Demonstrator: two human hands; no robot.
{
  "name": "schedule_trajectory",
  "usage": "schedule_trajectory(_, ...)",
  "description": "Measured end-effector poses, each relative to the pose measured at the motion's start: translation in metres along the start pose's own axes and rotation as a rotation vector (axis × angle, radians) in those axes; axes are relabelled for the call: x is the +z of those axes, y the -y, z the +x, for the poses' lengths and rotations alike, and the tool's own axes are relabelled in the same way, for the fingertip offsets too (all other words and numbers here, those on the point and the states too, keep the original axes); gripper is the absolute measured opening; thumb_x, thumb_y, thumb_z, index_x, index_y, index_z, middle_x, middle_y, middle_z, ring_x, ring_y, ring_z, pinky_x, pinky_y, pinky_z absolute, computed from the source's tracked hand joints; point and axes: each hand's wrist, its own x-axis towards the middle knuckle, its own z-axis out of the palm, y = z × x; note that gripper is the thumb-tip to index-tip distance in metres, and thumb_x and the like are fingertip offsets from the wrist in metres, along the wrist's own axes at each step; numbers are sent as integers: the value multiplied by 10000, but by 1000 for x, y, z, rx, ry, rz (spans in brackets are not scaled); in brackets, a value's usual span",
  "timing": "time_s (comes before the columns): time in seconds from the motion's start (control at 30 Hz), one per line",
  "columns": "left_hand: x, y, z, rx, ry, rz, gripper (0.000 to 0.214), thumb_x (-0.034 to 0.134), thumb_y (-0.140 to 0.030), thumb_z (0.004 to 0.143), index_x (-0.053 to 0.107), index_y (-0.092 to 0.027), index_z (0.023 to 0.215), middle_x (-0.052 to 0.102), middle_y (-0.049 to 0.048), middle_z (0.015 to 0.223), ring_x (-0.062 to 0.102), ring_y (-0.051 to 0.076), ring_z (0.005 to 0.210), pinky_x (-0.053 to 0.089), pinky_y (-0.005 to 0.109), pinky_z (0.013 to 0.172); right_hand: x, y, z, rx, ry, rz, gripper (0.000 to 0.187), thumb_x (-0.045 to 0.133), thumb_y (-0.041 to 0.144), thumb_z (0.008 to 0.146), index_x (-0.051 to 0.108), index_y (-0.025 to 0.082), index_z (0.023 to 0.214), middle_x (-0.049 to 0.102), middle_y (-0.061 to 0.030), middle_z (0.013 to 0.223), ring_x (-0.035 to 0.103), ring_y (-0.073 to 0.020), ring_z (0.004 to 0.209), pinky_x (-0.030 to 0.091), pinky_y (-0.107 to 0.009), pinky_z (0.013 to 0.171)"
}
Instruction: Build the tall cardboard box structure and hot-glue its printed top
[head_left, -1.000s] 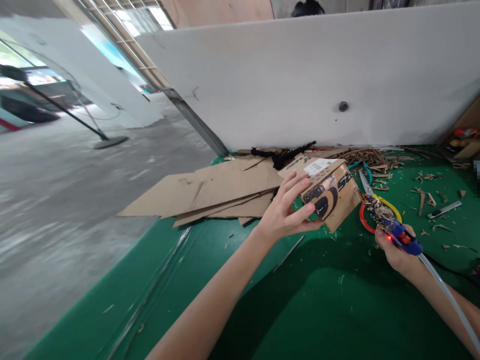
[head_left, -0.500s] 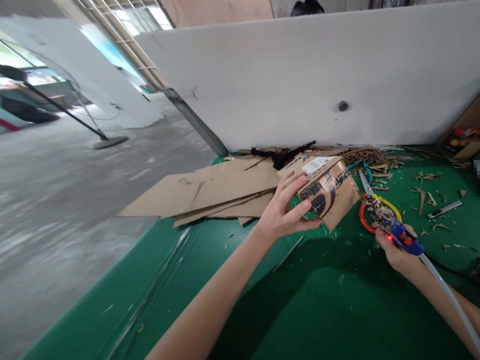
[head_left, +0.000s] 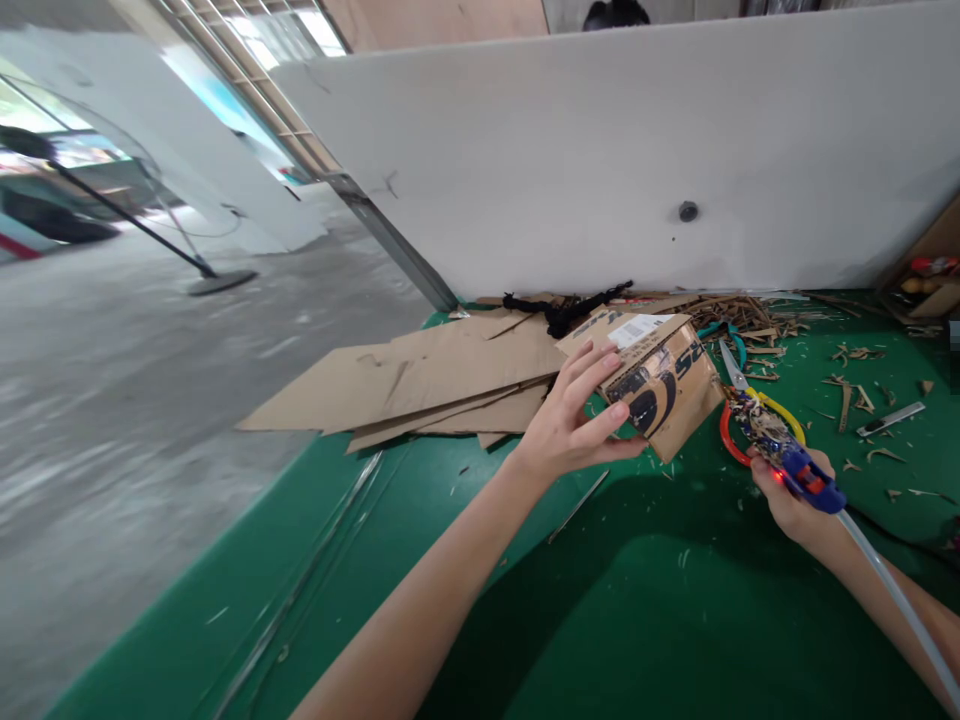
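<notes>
My left hand (head_left: 571, 425) grips a small printed cardboard box (head_left: 664, 380) with a white label, tilted just above the green table (head_left: 420, 590). My right hand (head_left: 796, 505) is closed round a blue glue gun (head_left: 787, 460) with an orange trigger and a red light. The gun's crusted nozzle points up and left, close to the box's right side. A clear glue stick (head_left: 896, 590) sticks out of the gun's back along my forearm.
Flat cardboard sheets (head_left: 420, 385) lie left of the box, hanging past the table edge. Scissors with red and yellow handles (head_left: 739, 405), cardboard scraps (head_left: 750, 318), a black cord (head_left: 562, 310) and a utility knife (head_left: 889, 418) lie near the white partition (head_left: 600, 150). The floor drops off at the left.
The box tilted slightly in my left hand and returned; both hands stay nearly where they were.
</notes>
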Motion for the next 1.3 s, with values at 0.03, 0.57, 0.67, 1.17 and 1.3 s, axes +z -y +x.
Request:
schedule_trajectory(0.03, 0, 0, 0, 3, -4, 0, 998, 773, -460, 834, 142, -334, 1597, 269, 127, 1649, 399, 326, 1477, 406, 610, 1179, 0, 1, 0, -5, 5, -4, 234, 655, 403, 805, 616, 250, 632, 599, 6, 472, 571, -181, 406, 472, -304, 449)
schedule_trajectory(0.57, 1, 1, -3, -9, -5, 4, 976, 801, -486, 799, 200, -410, 1564, 305, 111, 1626, 435, 331, 1453, 443, 601, 1151, 0, -3, -1, -4, 39, 41, 216, 642, 406, 841, 599, 254, 694, 578, 17, 479, 534, -167, 396, 441, -304, 397)
schedule_trajectory(0.67, 0, 1, -2, 3, -7, -2, 996, 801, -482, 802, 189, -374, 1581, 284, 125, 1640, 415, 329, 1468, 422, 595, 1171, 2, -11, -4, 11, 67, 51, 207, 644, 411, 850, 587, 257, 724, 593, 32, 511, 550, -158, 412, 449, -294, 415)
schedule_trajectory(1.17, 0, 1, 0, 10, -5, -14, 964, 759, -469, 844, 167, -351, 1595, 280, 128, 1642, 406, 326, 1474, 426, 604, 1165, 2, -12, -4, 45, 90, 99, 221, 678, 397, 830, 559, 259, 705, 554, 48, 505, 537, -150, 415, 455, -287, 417)
schedule_trajectory(1.3, 0, 2, -2, 9, -23, -31, 1051, 853, -445, 750, 212, -352, 1577, 307, 151, 1620, 420, 353, 1461, 416, 609, 1167, 2, -7, -3, 23, 82, 84, 221, 660, 394, 835, 566, 260, 686, 563, 35, 495, 532, -160, 398, 449, -299, 400)
